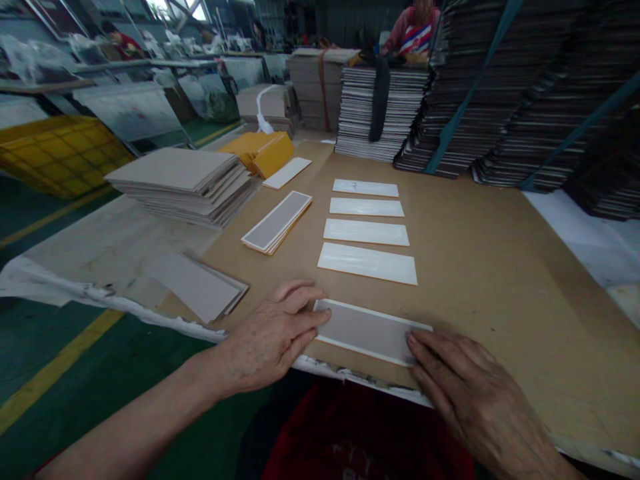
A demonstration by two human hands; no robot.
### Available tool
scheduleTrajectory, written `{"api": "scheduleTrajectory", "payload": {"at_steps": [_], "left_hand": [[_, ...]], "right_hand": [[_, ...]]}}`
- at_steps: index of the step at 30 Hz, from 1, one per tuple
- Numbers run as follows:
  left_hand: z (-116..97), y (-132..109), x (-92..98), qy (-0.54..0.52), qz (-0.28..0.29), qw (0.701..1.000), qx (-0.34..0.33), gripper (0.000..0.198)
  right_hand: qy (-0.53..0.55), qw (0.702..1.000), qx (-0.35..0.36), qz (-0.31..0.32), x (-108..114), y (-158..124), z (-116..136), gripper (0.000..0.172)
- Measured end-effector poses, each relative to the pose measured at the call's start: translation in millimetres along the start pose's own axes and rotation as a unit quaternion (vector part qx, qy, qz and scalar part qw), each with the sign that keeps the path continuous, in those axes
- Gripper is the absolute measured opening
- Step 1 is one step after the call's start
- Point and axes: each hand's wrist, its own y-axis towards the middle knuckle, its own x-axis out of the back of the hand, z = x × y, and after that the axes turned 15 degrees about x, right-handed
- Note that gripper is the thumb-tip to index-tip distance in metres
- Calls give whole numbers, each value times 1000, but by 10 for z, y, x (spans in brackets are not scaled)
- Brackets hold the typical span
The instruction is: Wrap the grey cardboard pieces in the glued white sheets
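Dim overall; bright window [199,11] top left; far background soft; edges stretched.

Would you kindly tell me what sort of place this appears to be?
It looks like a factory or workshop floor: strapped stacks of flat material stand at the far side of the worktable, and yellow lines mark the green floor.

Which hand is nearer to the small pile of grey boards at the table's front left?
Left. The left hand is beside the grey pile, to its right; the right hand is farther right, at the right end of the white-edged panel.
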Motion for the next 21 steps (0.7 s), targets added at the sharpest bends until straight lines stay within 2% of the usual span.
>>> {"api": "scheduleTrajectory", "payload": {"at_steps": [5,9,13,17,19,21], "left_hand": [[-8,-26,21,84,11,995,-46,39],[-12,-46,36,103,25,994,-35,47],[-17,-59,17,103,30,994,-19,48],[-6,-62,-6,99,33,994,-14,49],[-5,-64,-2,98,30,995,-20,52],[-18,-74,8,85,26,995,-44,56]], "right_hand": [[-19,999,2,30,55,-183,-37,46],[24,999,-28,38,167,-336,-146,46],[38,996,-73,32,221,-294,-189,50],[13,996,-20,87,139,-145,-122,61],[-17,996,7,90,103,-117,-79,66],[-39,997,31,67,75,-163,-41,68]]}}
